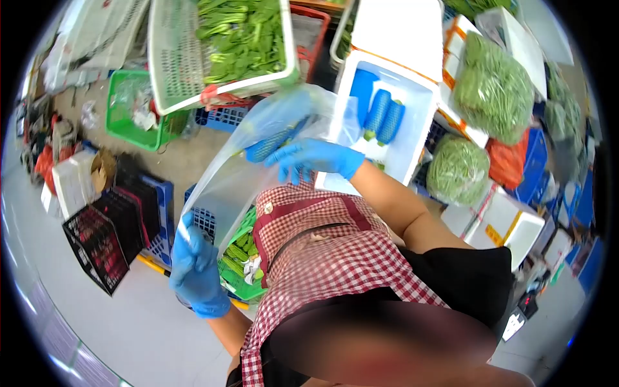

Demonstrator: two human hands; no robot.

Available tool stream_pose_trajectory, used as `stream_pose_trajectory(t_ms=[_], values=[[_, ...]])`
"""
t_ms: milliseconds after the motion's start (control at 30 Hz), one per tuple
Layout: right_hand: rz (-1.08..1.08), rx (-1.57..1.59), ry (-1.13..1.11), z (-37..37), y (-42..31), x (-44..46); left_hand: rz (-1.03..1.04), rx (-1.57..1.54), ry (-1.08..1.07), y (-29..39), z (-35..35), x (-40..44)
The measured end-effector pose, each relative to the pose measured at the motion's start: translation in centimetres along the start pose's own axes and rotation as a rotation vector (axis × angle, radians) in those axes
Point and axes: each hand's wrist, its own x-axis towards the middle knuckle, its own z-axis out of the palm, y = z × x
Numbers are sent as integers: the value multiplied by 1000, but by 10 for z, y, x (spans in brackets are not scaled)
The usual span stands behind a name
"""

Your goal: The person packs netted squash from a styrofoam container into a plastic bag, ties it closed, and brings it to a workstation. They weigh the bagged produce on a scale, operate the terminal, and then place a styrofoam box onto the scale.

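We've L hand (198, 274) clamped on bag (225, 184) edge; R hand (316, 158) fingers slightly apart, can't tell if gripping; netted veg (265, 148) just past them, seen thru bag; best we hold edge taut w/o overstretching.

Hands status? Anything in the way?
Blue-gloved left hand grips clear plastic bag. Blue-gloved right hand at oblong blue-netted item, hold unclear. Nothing visibly blocking.

Leafy greens (245, 39) in white basket (175, 55); green crate (132, 137) nearby.
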Motion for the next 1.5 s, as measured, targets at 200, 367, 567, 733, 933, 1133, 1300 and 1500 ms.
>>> stream_pose_trajectory(t_ms=[200,367,567,733,933,1133,1300,1500], values=[[402,-38,417,-142,134,-79,15,54,8,5,-16,18],[587,-1159,725,-194,265,-65,-24,77,104,6,-12,18],[834,-1429,804,-179,277,-43,-97,164,113,8,-12,21],[791,-1153,676,-189,247,-48,-104,170,113,7,-2,23],[819,-1393,575,-185,238,-51,-98,3,206,2,-5,23],[725,-1179,487,-184,232,-58,-153,-129,112,-2,-8,23],[746,-1090,307,-173,190,-70,-158,-57,132,-6,-9,22],[340,-811,110,-116,52,-127,-197,-143,43,-8,-5,25]])
